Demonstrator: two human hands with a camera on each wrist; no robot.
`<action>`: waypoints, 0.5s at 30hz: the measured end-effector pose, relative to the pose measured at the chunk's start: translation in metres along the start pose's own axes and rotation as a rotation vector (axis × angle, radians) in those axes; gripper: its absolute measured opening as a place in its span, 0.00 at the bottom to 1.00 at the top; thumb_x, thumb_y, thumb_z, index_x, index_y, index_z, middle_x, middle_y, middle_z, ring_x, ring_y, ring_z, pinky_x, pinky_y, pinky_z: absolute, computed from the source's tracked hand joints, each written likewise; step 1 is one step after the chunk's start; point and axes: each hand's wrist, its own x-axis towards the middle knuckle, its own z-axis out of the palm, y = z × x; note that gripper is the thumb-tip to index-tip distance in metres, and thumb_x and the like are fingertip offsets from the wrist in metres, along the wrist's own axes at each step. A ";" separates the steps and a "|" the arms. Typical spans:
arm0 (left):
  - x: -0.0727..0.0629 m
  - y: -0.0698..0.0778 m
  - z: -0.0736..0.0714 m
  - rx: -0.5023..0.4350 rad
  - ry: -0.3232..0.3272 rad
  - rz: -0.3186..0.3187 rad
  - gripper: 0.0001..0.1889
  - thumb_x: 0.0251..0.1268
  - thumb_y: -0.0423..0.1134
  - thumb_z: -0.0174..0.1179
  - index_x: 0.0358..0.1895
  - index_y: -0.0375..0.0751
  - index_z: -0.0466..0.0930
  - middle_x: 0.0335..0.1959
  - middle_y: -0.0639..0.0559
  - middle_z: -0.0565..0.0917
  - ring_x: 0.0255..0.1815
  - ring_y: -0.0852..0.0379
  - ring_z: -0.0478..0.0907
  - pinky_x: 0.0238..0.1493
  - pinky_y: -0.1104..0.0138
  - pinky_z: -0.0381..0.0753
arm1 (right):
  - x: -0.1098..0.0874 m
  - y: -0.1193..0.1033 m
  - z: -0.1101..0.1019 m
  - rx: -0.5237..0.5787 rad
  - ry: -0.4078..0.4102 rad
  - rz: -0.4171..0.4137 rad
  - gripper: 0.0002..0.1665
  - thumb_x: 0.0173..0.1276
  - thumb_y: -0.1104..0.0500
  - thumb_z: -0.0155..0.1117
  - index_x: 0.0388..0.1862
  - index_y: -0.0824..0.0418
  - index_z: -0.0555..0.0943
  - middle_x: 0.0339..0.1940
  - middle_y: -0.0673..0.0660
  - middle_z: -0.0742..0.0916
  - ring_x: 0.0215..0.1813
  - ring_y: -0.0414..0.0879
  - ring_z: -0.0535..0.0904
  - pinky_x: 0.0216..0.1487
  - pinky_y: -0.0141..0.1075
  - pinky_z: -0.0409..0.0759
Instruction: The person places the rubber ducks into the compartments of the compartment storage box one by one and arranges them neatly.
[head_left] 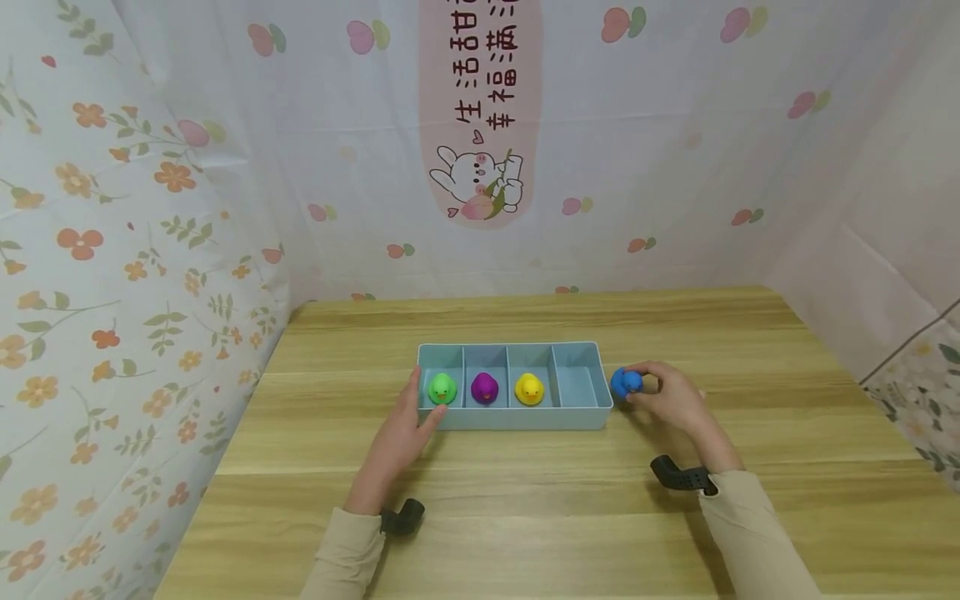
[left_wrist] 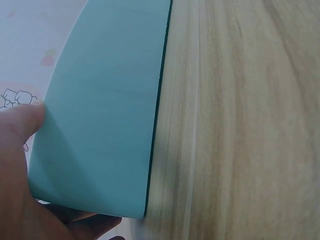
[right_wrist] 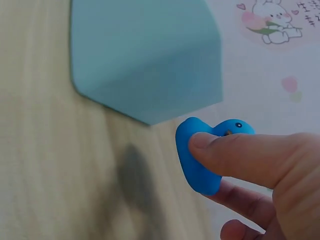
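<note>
A light blue four-compartment box (head_left: 525,419) sits on the table. From the left, its compartments hold a green rubber duck (head_left: 442,389), a purple rubber duck (head_left: 484,388) and a yellow rubber duck (head_left: 529,389); the rightmost has none. My left hand (head_left: 397,433) grips the box's left front corner, its thumb at the front rim and the fingers along the end wall. Just right of the box, my right hand (head_left: 671,400) pinches a blue rubber duck (right_wrist: 195,150) between thumb and fingers. In the right wrist view this duck is above the table, apart from the box.
The wooden table (head_left: 525,517) reaches back to a printed cloth backdrop (head_left: 660,167). More flowered cloth (head_left: 135,275) hangs on the left side. Each wrist wears a black camera mount, such as the right wrist's mount (head_left: 682,477). A dark cord (head_left: 911,342) runs along the right cloth.
</note>
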 end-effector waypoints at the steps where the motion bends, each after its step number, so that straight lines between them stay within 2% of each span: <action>1: 0.000 0.000 0.000 0.000 0.001 -0.001 0.42 0.72 0.52 0.50 0.77 0.39 0.35 0.77 0.36 0.48 0.76 0.38 0.49 0.74 0.47 0.51 | 0.001 -0.002 -0.002 0.002 -0.002 -0.001 0.24 0.60 0.59 0.69 0.56 0.63 0.79 0.57 0.70 0.80 0.46 0.61 0.74 0.43 0.52 0.67; 5: 0.001 0.000 -0.001 -0.003 0.006 -0.001 0.42 0.72 0.52 0.50 0.77 0.39 0.35 0.77 0.37 0.48 0.76 0.39 0.49 0.74 0.48 0.51 | 0.003 -0.009 -0.009 0.012 0.000 -0.018 0.25 0.61 0.58 0.69 0.57 0.64 0.78 0.59 0.70 0.79 0.53 0.66 0.73 0.48 0.58 0.70; 7: 0.001 0.001 -0.001 -0.002 0.009 0.004 0.42 0.72 0.51 0.50 0.77 0.38 0.35 0.77 0.36 0.48 0.76 0.39 0.49 0.74 0.48 0.51 | 0.004 -0.012 -0.011 0.013 0.008 -0.036 0.24 0.61 0.59 0.69 0.56 0.64 0.78 0.59 0.70 0.79 0.56 0.67 0.73 0.51 0.58 0.73; 15: -0.001 0.002 -0.002 -0.004 0.015 0.024 0.42 0.72 0.51 0.51 0.76 0.35 0.37 0.76 0.35 0.49 0.75 0.37 0.50 0.73 0.47 0.52 | 0.010 -0.021 -0.016 0.015 0.025 -0.085 0.24 0.60 0.61 0.69 0.55 0.66 0.78 0.56 0.69 0.80 0.60 0.67 0.72 0.56 0.61 0.72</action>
